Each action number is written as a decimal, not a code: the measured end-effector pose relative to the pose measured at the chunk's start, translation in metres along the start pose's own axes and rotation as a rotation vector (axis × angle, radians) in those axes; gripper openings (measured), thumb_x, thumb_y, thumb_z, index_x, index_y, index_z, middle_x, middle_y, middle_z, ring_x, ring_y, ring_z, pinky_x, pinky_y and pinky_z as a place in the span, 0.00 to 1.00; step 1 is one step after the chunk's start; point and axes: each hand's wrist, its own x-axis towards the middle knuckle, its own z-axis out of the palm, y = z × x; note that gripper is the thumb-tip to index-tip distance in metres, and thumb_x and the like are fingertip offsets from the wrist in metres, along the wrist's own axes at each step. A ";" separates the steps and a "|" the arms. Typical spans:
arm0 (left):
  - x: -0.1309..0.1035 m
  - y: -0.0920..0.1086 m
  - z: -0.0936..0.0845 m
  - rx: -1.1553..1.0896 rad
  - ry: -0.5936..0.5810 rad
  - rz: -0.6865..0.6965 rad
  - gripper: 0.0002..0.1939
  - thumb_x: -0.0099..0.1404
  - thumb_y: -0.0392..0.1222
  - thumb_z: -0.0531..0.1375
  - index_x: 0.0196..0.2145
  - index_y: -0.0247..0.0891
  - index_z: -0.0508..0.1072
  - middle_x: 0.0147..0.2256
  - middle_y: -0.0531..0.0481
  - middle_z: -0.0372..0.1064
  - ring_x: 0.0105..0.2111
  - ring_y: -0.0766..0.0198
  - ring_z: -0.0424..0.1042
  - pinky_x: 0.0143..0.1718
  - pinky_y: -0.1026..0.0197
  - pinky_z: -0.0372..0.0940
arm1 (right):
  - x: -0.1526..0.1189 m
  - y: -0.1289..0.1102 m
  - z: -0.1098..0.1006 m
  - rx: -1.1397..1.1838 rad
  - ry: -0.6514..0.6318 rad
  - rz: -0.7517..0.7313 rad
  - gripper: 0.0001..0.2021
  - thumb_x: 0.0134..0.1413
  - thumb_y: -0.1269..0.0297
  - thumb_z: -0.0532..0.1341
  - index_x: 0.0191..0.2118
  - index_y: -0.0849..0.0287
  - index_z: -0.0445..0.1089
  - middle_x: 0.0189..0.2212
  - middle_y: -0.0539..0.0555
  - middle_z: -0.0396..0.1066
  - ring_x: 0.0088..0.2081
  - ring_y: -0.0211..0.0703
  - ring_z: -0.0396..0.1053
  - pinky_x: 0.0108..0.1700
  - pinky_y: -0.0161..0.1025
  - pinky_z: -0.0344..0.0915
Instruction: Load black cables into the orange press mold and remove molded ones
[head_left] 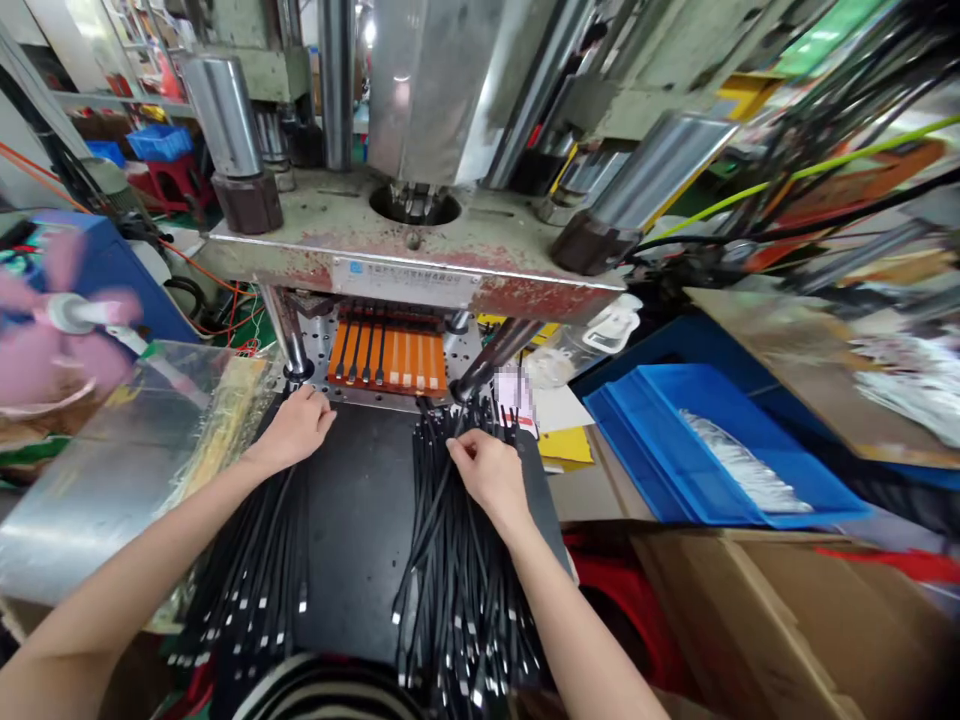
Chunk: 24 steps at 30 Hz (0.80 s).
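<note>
Head view: your left hand (304, 420) has its fingers curled in at the top of the left bundle of black cables (285, 545); your right thumb and forefinger meet over the right bundle (454, 570), your right hand (491, 475) above it. Whether either grips a cable, I cannot tell. You'd do best to separate strands singly, fingers clear of the press (517, 290). Your cables look slim, slightly tangled and pale-tipped, lying along the black table (352, 520).

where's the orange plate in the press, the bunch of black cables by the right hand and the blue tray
Orange plate (388, 358): head view, bare surface near its middle.
Bunch of black cables (459, 545): head view, around mid-length.
Blue tray (654, 425): head view, bare plastic toward its left side.
</note>
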 end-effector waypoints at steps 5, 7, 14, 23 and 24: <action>-0.011 0.041 -0.054 -0.520 -0.012 0.123 0.09 0.69 0.44 0.50 0.32 0.39 0.61 0.26 0.55 0.63 0.26 0.67 0.63 0.30 0.64 0.58 | -0.028 -0.029 -0.016 0.532 -0.033 -0.274 0.09 0.62 0.59 0.57 0.32 0.55 0.64 0.25 0.48 0.74 0.24 0.38 0.71 0.30 0.32 0.63; -0.013 0.063 -0.073 -0.640 -0.018 0.191 0.08 0.69 0.43 0.51 0.34 0.37 0.64 0.27 0.55 0.63 0.27 0.69 0.63 0.30 0.66 0.58 | -0.038 -0.049 -0.020 0.664 -0.066 -0.397 0.07 0.63 0.60 0.56 0.34 0.55 0.63 0.26 0.47 0.74 0.23 0.35 0.70 0.29 0.31 0.63; 0.004 0.109 -0.093 -0.967 -0.145 0.269 0.09 0.62 0.41 0.59 0.27 0.34 0.71 0.26 0.55 0.64 0.20 0.75 0.64 0.22 0.70 0.60 | -0.038 -0.090 -0.027 0.966 -0.035 -0.520 0.07 0.66 0.60 0.53 0.37 0.55 0.61 0.23 0.46 0.69 0.20 0.33 0.64 0.24 0.30 0.61; 0.031 0.118 -0.112 -0.924 0.204 0.345 0.07 0.61 0.40 0.62 0.29 0.33 0.73 0.24 0.53 0.67 0.18 0.72 0.69 0.19 0.70 0.64 | -0.027 -0.079 0.003 0.631 -0.033 -0.595 0.07 0.62 0.62 0.57 0.34 0.58 0.69 0.25 0.48 0.68 0.26 0.37 0.65 0.32 0.33 0.60; 0.035 0.119 -0.115 -0.869 0.310 0.395 0.06 0.62 0.40 0.62 0.30 0.33 0.73 0.26 0.53 0.68 0.19 0.72 0.69 0.20 0.69 0.64 | -0.019 -0.078 0.005 0.590 -0.029 -0.593 0.07 0.61 0.63 0.58 0.33 0.58 0.70 0.25 0.48 0.68 0.26 0.37 0.65 0.32 0.33 0.60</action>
